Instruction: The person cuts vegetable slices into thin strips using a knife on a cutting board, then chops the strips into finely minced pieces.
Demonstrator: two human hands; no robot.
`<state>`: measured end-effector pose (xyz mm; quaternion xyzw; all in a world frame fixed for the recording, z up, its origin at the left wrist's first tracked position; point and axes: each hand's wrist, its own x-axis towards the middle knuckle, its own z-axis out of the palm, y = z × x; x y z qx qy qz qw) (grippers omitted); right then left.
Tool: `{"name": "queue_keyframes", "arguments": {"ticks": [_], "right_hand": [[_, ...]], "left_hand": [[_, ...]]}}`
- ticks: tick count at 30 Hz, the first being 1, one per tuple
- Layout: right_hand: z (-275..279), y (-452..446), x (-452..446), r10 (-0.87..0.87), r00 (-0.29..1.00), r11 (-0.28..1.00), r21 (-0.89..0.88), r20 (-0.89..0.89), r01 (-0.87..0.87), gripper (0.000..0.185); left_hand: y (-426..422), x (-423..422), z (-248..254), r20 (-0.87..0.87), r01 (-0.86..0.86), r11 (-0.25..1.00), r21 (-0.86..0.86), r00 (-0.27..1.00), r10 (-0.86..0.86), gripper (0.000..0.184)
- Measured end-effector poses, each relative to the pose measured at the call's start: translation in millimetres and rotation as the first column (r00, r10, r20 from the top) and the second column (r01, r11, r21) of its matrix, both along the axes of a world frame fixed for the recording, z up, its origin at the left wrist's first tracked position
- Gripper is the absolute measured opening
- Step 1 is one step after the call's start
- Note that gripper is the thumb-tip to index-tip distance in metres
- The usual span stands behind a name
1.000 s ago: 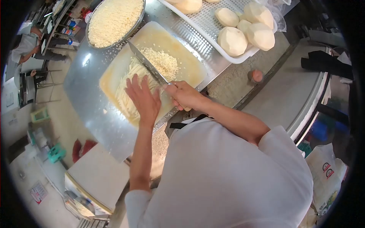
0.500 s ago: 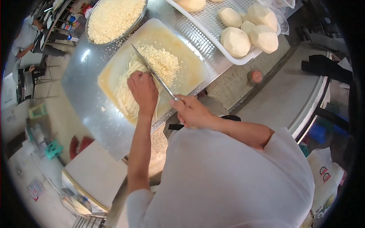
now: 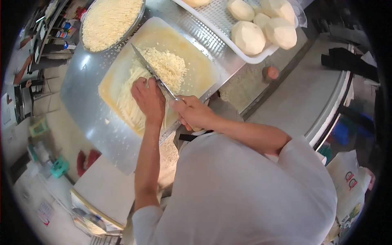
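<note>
My right hand (image 3: 194, 112) is wrapped round the handle of a kitchen knife (image 3: 143, 60). Its long blade slants across a pale, yellowed cutting board (image 3: 202, 77), right beside the fingers of my left hand (image 3: 150, 100). With fingers bent, that hand presses on a layer of thin white vegetable strips (image 3: 130, 108), partly hidden beneath it. On the other side of the blade lies a heap of finely chopped pale bits (image 3: 169, 67). Whether the cutting edge touches the board cannot be made out.
A metal bowl (image 3: 138, 24) of chopped bits stands beyond the board on the steel table (image 3: 79, 96). At the upper right, a white perforated basket (image 3: 255, 60) holds several peeled round root vegetables (image 3: 248, 37). Another person (image 3: 22, 61) is at the far left.
The view has shifted slightly. The knife and my right hand have moved a little leftward over the board, closer to my left hand, which still presses on the strips.
</note>
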<state>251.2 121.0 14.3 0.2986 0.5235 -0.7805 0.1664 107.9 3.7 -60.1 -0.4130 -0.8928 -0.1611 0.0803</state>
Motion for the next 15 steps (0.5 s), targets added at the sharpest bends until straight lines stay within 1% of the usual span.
{"name": "queue_keyframes", "arguments": {"ticks": [3,6,9,12,15], "right_hand": [[13.4,-22.6,28.1,-0.09,0.995,0.996,-0.022,-0.043,0.089,0.07],[-47.6,-29.5,16.6,-0.072,0.989,0.995,0.054,-0.126,0.079,0.072],[5.5,-11.5,6.3,-0.057,0.998,0.995,-0.077,0.036,0.059,0.07],[-3.5,-37.6,22.8,-0.137,0.991,0.989,-0.047,0.003,0.137,0.052],[-27.4,-22.1,5.7,-0.124,0.983,0.992,-0.053,-0.136,0.118,0.047]], "left_hand": [[1.3,0.3,-3.5,0.008,0.011,0.999,0.033,1.0,-0.011,0.02],[0.4,-0.3,-2.0,0.004,0.024,0.999,0.049,1.0,-0.024,0.021],[-5.6,2.0,-2.2,0.007,0.03,0.998,0.053,1.0,-0.03,0.023],[0.1,-0.1,-3.3,0.02,0.029,0.995,0.095,0.999,-0.031,0.025],[2.5,-2.4,-1.2,0.039,0.039,0.99,0.135,0.998,-0.045,0.026]]}}
